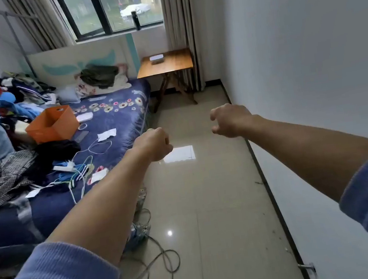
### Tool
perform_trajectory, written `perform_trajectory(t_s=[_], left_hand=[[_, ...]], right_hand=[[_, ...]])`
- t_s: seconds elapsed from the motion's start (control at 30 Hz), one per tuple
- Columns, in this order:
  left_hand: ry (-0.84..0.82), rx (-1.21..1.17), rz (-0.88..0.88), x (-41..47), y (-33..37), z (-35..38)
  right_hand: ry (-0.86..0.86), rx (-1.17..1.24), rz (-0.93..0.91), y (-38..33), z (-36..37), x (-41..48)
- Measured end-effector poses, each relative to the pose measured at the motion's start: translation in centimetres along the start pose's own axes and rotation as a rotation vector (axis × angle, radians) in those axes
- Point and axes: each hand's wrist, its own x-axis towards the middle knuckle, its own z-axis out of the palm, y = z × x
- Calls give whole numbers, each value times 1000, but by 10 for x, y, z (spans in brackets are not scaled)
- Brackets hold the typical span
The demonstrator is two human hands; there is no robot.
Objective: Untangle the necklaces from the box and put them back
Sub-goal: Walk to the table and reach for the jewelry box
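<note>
Both arms were stretched forward at mid-frame above the tiled floor [209, 194], and neither touched anything. The left grip [155, 144] was curled into a fist, seen from the back, with nothing showing in it. Whether a thin chain lay inside could not be told. The right grip [230, 120] hung with its fingers loosely bent like a claw, thumb apart, and was empty. No necklace was visible anywhere. The likeliest container was the small pale box [156, 58] on the wooden desk [175, 66] at upper centre, under the window and well apart from both hands. An orange box [54, 125], with no lid on it, stood on the bed [109, 116] at left centre and could not be ruled out. The step in hand looked like the approach, with the task barely begun. To do it well, the person would have had to walk up until the box sat close below the head camera, avoiding the loose cables [167, 260] looped on the floor at lower centre. One grip should steady the box while the other lifted the lid straight up. The chains should come out together as one bundle onto the bare desk top, not be pulled singly, since tugging would probably tighten any knots. On the bare wood, thin links would likely show more clearly than on the patterned bedspread.
</note>
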Motion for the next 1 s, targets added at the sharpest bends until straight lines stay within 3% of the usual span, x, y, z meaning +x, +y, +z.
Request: perform_trajectory(t_s=[0.23,0.67,1.0], left_hand=[[-70,-20,-45,96,-48,32],[-182,-35,-34,310,-118,30],[-223,-47,-65,520,-138,30]], right_hand=[[-108,-40,27,-4,50,98],[-200,13,127,22,76,310],[-249,41,80,78,118,531]])
